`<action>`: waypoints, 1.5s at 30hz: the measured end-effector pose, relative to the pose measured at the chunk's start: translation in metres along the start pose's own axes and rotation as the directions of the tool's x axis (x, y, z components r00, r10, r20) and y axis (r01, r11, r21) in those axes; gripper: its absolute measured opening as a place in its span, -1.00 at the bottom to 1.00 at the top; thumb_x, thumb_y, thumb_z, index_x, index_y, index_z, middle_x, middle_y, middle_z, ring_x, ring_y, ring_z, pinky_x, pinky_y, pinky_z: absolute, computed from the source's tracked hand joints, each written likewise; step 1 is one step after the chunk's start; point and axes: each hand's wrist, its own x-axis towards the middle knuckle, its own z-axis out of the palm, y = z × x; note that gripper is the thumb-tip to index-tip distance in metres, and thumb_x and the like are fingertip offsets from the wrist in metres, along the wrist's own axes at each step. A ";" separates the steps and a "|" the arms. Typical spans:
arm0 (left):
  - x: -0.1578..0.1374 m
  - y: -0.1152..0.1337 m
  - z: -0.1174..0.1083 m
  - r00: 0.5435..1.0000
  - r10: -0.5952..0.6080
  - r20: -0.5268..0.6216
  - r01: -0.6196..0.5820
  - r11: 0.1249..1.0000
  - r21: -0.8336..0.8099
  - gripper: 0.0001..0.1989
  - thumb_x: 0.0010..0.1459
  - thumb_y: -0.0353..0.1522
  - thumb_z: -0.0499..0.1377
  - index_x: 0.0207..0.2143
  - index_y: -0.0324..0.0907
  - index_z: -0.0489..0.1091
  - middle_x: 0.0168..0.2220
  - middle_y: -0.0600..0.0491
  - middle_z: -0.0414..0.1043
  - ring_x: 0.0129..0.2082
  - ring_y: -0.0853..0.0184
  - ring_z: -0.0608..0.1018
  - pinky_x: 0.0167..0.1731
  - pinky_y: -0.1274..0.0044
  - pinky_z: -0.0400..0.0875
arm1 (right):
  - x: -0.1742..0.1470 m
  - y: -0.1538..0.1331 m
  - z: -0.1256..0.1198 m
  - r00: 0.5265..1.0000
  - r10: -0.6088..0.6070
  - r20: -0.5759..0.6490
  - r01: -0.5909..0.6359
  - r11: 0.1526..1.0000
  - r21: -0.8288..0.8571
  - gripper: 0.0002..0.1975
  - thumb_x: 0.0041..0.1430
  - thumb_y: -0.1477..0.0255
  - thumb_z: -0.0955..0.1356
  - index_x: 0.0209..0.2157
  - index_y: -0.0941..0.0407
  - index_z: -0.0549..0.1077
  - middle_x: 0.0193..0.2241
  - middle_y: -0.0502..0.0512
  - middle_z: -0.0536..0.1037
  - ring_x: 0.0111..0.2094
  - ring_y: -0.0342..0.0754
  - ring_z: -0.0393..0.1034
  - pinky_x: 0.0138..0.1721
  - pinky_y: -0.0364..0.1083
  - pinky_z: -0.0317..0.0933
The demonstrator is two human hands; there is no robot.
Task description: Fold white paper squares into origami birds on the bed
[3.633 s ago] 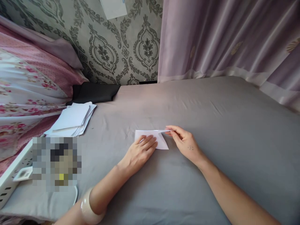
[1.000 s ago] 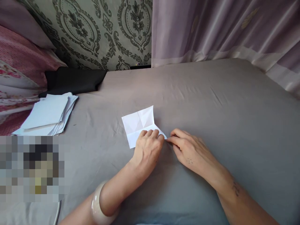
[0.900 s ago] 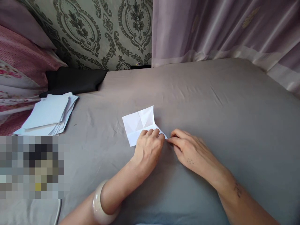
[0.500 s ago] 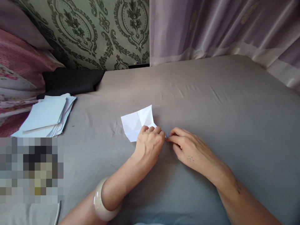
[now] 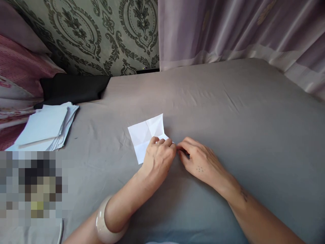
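A creased sheet of white paper (image 5: 142, 134) lies on the grey bed sheet in the middle of the view, its fold lines crossing near the centre. My left hand (image 5: 160, 152) is curled over the paper's lower right part, closed on it, and covers that part. Right beside it, my right hand (image 5: 196, 156) has its thumb and fingertips pinched at the paper's right end, almost touching the left fingers. What exactly lies between the right fingertips is mostly hidden. A pale bangle (image 5: 101, 220) sits on my left forearm.
A stack of white paper sheets (image 5: 43, 127) lies at the left, in front of a folded black cloth (image 5: 73, 88). A pale cable (image 5: 61, 232) runs at the lower left, below a blurred-out patch. Patterned wall and purple curtains (image 5: 223, 30) bound the far side.
The paper's lower left corner has come down flatter and shows more. My right hand has drawn closer to the left, its thumb now pressed toward the fingers. The view has shifted slightly.
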 end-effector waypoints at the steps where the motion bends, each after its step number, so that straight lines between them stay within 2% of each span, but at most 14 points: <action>1: -0.001 0.000 -0.001 1.000 -0.001 0.014 0.001 1.000 -0.004 -0.83 0.14 -0.55 0.03 -0.39 -0.23 0.40 -0.41 0.00 0.44 -0.39 0.23 0.51 -0.27 0.37 0.27 | 0.000 -0.001 0.001 1.000 -0.007 -0.005 0.007 1.000 0.004 -0.79 0.25 0.53 0.22 -0.24 0.03 0.46 -0.30 -0.01 0.46 -0.35 -0.14 0.38 -0.36 -0.15 0.11; 12: -0.006 -0.004 -0.004 0.999 0.000 0.047 0.003 0.998 -0.058 -0.83 0.20 -0.49 0.02 -0.39 -0.22 0.37 -0.37 0.00 0.43 -0.34 0.21 0.51 -0.31 0.38 0.25 | -0.003 -0.002 0.012 1.000 -0.007 -0.024 0.003 0.984 -0.177 -0.77 0.36 0.39 0.16 -0.28 0.07 0.41 -0.34 0.02 0.43 -0.37 -0.10 0.38 -0.43 -0.10 0.01; 18: -0.004 -0.002 -0.007 0.996 -0.027 0.081 0.033 0.997 -0.066 -0.83 0.15 -0.53 0.02 -0.29 -0.21 0.39 -0.29 -0.03 0.44 -0.27 0.19 0.50 -0.31 0.38 0.25 | -0.004 -0.009 0.014 0.997 0.069 -0.025 -0.073 0.966 -0.246 -0.79 0.34 0.50 0.15 -0.26 0.11 0.38 -0.31 0.05 0.45 -0.36 -0.09 0.39 -0.42 -0.08 -0.03; 25: 0.002 0.000 -0.001 0.999 -0.040 0.020 0.040 0.999 -0.015 -0.88 0.16 -0.50 0.04 -0.37 -0.22 0.35 -0.34 -0.05 0.40 -0.30 0.16 0.49 -0.34 0.37 0.26 | 0.007 -0.014 0.010 0.980 0.196 0.017 -0.187 0.956 -0.227 -0.82 0.29 0.39 0.22 -0.39 0.09 0.35 -0.35 0.02 0.45 -0.36 -0.08 0.39 -0.44 -0.09 -0.08; 32: 0.007 0.000 -0.007 0.998 -0.015 0.062 0.016 1.000 -0.017 -0.85 0.14 -0.53 0.03 -0.40 -0.23 0.37 -0.36 -0.07 0.42 -0.29 0.15 0.50 -0.33 0.37 0.25 | 0.016 -0.015 0.002 0.971 0.234 0.044 -0.227 0.965 -0.132 -0.85 0.21 0.37 0.30 -0.43 0.10 0.38 -0.37 0.02 0.50 -0.39 -0.08 0.37 -0.47 -0.11 -0.10; 36: 0.010 0.001 -0.011 0.996 -0.002 0.085 0.002 1.000 -0.009 -0.84 0.12 -0.54 0.04 -0.40 -0.24 0.40 -0.36 -0.06 0.43 -0.30 0.16 0.50 -0.33 0.38 0.24 | 0.014 -0.001 -0.004 0.976 0.203 0.079 -0.208 0.977 0.055 -0.84 0.18 0.39 0.29 -0.46 0.08 0.43 -0.44 -0.02 0.51 -0.43 -0.12 0.35 -0.45 -0.14 0.00; 39: 0.010 0.001 -0.012 0.996 0.012 0.090 -0.012 1.000 0.001 -0.81 0.11 -0.56 0.03 -0.38 -0.25 0.42 -0.36 -0.06 0.43 -0.31 0.16 0.50 -0.34 0.38 0.23 | 0.006 0.009 -0.012 0.985 0.150 0.087 -0.164 0.972 0.171 -0.83 0.21 0.44 0.25 -0.34 0.03 0.49 -0.43 -0.07 0.53 -0.43 -0.16 0.36 -0.41 -0.17 0.07; 42: 0.010 0.000 -0.012 0.997 0.024 0.079 -0.024 1.000 -0.001 -0.81 0.11 -0.56 0.04 -0.34 -0.25 0.43 -0.36 -0.04 0.42 -0.31 0.17 0.50 -0.35 0.38 0.22 | -0.004 0.008 -0.021 0.994 0.093 0.059 -0.099 0.989 0.106 -0.75 0.22 0.51 0.22 -0.22 -0.01 0.49 -0.36 -0.08 0.53 -0.38 -0.17 0.37 -0.36 -0.16 0.06; 45: 0.010 0.000 -0.012 0.996 0.022 0.084 -0.021 1.000 -0.007 -0.81 0.11 -0.56 0.03 -0.37 -0.24 0.43 -0.37 -0.03 0.43 -0.32 0.18 0.50 -0.35 0.38 0.22 | -0.010 0.000 -0.026 0.994 0.038 0.103 -0.037 0.999 -0.010 -0.70 0.20 0.58 0.20 -0.23 -0.01 0.50 -0.36 -0.06 0.47 -0.38 -0.18 0.36 -0.38 -0.15 0.02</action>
